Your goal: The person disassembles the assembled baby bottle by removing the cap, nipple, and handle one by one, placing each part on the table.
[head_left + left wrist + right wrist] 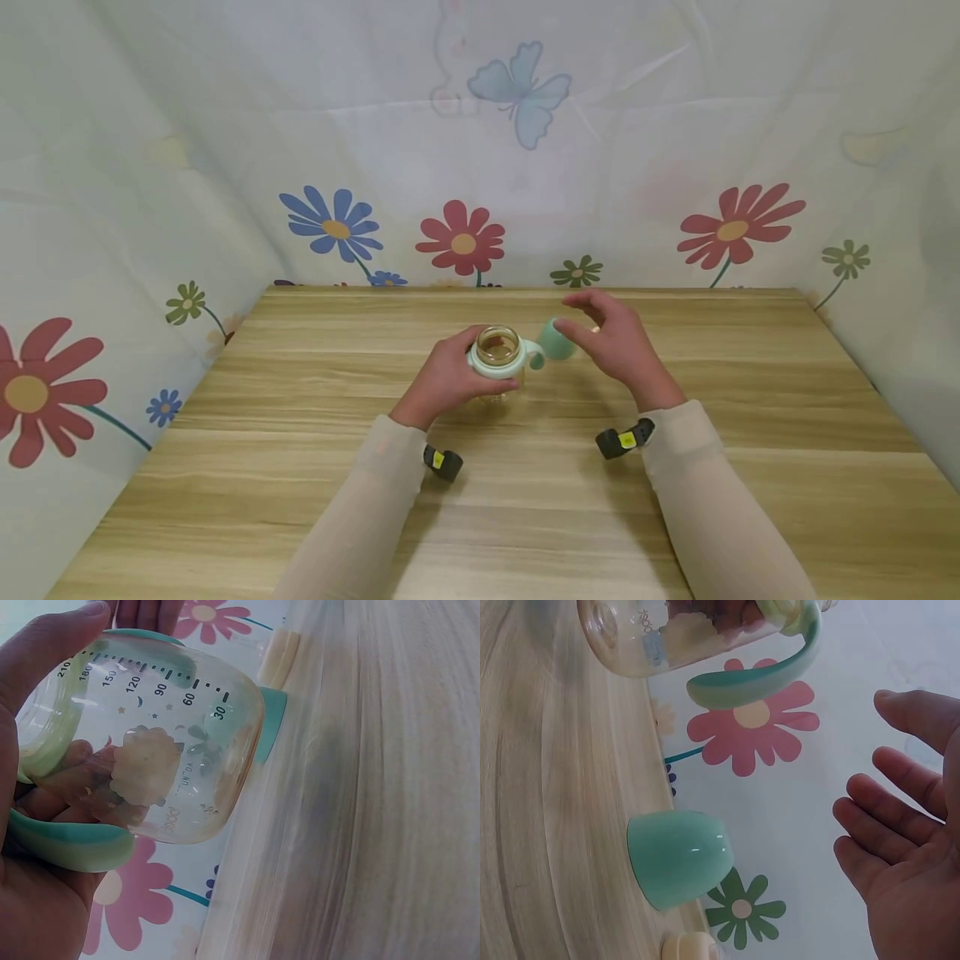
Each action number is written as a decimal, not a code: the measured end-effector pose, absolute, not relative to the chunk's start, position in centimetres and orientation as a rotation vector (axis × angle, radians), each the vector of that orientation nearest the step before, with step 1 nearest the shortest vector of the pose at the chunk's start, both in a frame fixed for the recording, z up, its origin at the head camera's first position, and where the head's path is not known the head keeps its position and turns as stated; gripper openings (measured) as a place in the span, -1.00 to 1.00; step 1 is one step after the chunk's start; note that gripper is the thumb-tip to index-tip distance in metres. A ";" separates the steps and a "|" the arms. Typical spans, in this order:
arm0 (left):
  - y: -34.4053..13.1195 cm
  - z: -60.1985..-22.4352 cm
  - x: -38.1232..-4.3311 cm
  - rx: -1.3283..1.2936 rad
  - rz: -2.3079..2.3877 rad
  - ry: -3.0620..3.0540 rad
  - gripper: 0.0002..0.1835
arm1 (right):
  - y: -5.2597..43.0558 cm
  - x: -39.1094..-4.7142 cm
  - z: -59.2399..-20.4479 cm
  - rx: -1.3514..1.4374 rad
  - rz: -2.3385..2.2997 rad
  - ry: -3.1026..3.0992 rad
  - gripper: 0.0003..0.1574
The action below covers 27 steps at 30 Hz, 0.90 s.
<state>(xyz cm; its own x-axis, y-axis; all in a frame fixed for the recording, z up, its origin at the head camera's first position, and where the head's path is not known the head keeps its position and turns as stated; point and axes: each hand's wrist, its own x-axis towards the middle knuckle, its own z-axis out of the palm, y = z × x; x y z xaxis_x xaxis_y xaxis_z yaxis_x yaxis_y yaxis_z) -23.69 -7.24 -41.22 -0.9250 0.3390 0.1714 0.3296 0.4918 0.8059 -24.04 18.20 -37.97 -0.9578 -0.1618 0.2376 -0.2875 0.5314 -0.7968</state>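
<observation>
My left hand (450,375) grips a clear, amber-tinted baby bottle (498,346) round its neck, and the bottle is uncapped at the top. A pale green collar with curved handles (82,846) sits round that neck. Printed volume marks and a fluffy cartoon figure show on the bottle wall in the left wrist view. To the right of the bottle a mint green dome cap (681,859) stands on the table. My right hand (617,343) is raised by the cap with its fingers spread and holds nothing; in the right wrist view (907,817) a gap separates it from the cap.
A small cream-coloured ring-shaped piece (690,947) rests on the table beside the cap, partly cut off in the right wrist view. The wood-grain table (525,517) ends at a white curtain (637,167) printed with flowers and a butterfly.
</observation>
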 end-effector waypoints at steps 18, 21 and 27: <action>-7.3 -41.1 -23.6 0.644 1.478 2.710 -0.26 | 16.9 -23.5 -37.8 0.564 1.552 -2.634 -0.50; -7.2 -41.1 -23.6 0.645 1.486 2.700 -0.28 | 16.8 -23.5 -38.0 0.600 1.551 -2.647 -0.50; -7.3 -41.2 -23.5 0.648 1.489 2.702 -0.29 | 16.5 -23.4 -38.2 0.647 1.531 -2.689 -0.53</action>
